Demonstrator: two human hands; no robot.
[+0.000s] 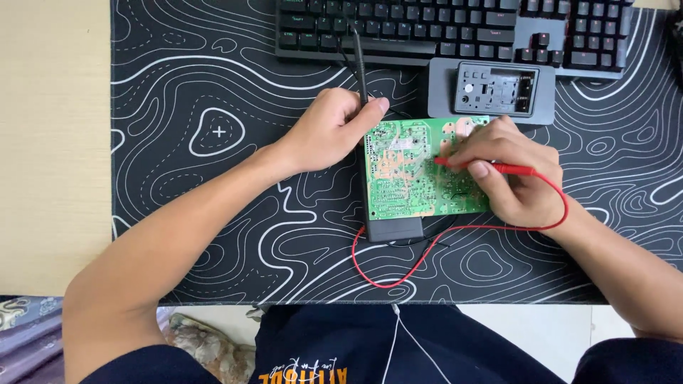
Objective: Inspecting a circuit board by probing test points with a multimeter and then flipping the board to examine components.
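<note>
Left hand [331,130] of mine is closed around a slim black test probe [359,67], pinched between thumb and forefinger, its tip down at the top left corner of the flat green printed circuit board [409,171]. My right hand [509,171] is closed on a thin red test probe [491,168], gripped like a pen, its tip resting on the solder side near the middle of the board.

From the head camera, the board sits on a small black plastic case [395,229], on the black desk mat with white contour lines [213,178] that covers the table [50,142], roughly mid-table and a little toward the right. Beyond it, near the far edge, lie a dark grey open device housing [491,91] and a black mechanical keyboard [455,28].

As I judge it, the risk is a slip: either tip could skate across the crowded solder joints and bridge two of them, since the board only rests on its case and could rock under pressure. The looping red lead wire [427,259] could also snag my wrist and tug the probe off its point.

The red probe lies almost level, its long axis across the table, tip pointing left. The black probe runs toward the far edge, tip pointing back at me. The board's long side runs left to right.
</note>
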